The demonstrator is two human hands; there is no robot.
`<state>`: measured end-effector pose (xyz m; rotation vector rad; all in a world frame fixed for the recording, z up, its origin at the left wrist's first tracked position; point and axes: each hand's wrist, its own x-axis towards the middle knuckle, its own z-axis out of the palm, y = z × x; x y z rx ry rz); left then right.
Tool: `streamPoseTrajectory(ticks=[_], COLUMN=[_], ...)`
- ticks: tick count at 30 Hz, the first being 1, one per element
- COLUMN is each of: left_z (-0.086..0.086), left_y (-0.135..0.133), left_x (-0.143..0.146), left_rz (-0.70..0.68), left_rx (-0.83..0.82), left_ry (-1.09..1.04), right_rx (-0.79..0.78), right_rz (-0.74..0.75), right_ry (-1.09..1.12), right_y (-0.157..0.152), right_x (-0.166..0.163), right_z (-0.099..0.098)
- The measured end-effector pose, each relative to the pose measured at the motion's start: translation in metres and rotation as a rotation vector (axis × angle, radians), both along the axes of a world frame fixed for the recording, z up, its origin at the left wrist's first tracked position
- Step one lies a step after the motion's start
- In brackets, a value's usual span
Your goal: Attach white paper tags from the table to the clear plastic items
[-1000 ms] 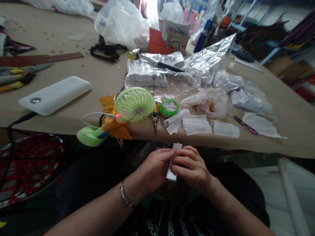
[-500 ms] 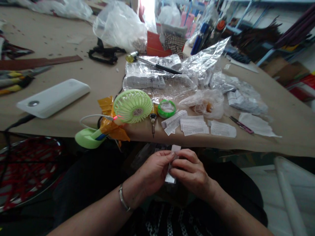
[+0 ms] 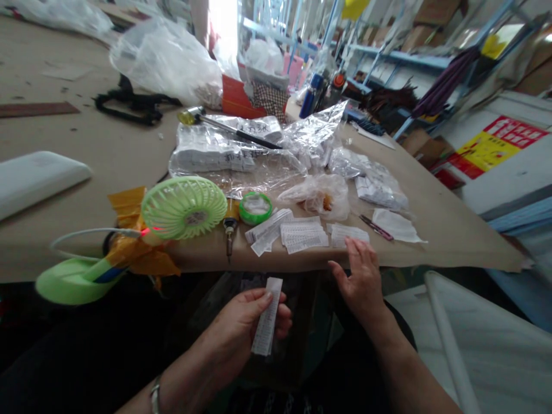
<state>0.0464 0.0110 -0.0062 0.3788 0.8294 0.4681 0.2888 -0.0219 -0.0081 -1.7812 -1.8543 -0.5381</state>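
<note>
My left hand [image 3: 245, 316] pinches a narrow printed paper label [image 3: 267, 322] between thumb and fingers, below the table's front edge. My right hand [image 3: 361, 276] is open, its fingertips touching or just over a small stack of printed labels [image 3: 347, 234] at the edge. Left of that stack lies a fanned pile of labels [image 3: 304, 234], and beside it more loose strips [image 3: 268, 230]. A green round tub [image 3: 255, 208] with something whitish inside stands behind the strips. Whether the left hand holds one label or several I cannot tell.
A green fan [image 3: 185, 207] and a soldering-iron-like tool [image 3: 229, 230] sit at the front left. Behind lie plastic-wrapped bundles [image 3: 215, 150] with a hammer [image 3: 233, 129] on top. A pen-like cutter [image 3: 376, 227] and a white scrap [image 3: 397, 225] lie at right.
My right hand has left the label and reached forward right to the stack. My left hand keeps the label, now more fully shown. The camera view has turned to the right.
</note>
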Motion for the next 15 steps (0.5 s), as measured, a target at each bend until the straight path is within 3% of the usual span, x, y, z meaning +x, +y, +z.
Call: streamPoseTrajectory(ticks=[2,7,12,15], left_z=[-0.001,0.002,0.005,0.007], left_y=[-0.001,-0.002,-0.001,-0.002], left_x=[0.001,0.003,0.001,0.0], left_rz=[-0.002,0.009,0.016,0.001], left_rx=[-0.003,-0.016,0.006,0.01], left_ry=[0.01,0.035,0.041,0.036], right_rx=[-0.061,-0.018,0.067,0.193], right_rz=[-0.075,-0.041,0.053,0.094], right_ry=[-0.11,-0.173,0.01,0.223], right_y=[0.001,-0.001,0.002,0.001], right_x=[0.015,0.028,0.039,0.025], right_z=[-0.006,-0.014,-0.005,0.006])
